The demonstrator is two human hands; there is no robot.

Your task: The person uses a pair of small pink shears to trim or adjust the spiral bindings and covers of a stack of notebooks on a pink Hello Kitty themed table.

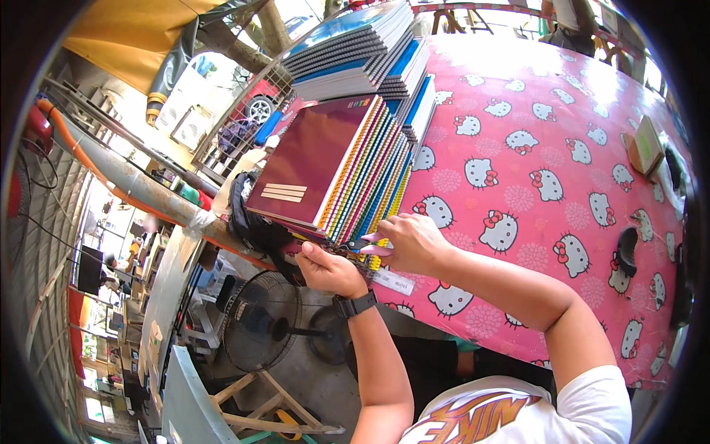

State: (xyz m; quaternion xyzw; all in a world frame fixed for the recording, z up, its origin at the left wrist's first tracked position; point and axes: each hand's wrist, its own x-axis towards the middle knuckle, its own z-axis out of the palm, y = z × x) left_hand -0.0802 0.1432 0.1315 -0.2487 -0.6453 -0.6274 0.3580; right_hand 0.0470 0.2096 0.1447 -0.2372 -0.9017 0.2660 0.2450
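A tall stack of spiral notebooks (314,163) with maroon covers stands on the table's left edge, its coloured coils facing right. My right hand (416,243) is closed around small pliers with pink handles (375,250). Their dark jaws point left, at the stack's near corner by the coil ends. On the near side of that corner is my left hand (330,271), thumb up and fingers curled. Whatever those fingers grip is hidden. A dark watch sits on my left wrist.
Behind the notebooks rise piles of larger spiral-bound books (347,55). A pink cartoon-cat cloth (518,196) covers the table. A dark curved object (626,250) and a small block (648,146) lie at the right. Below the table's left edge stands a fan (260,322).
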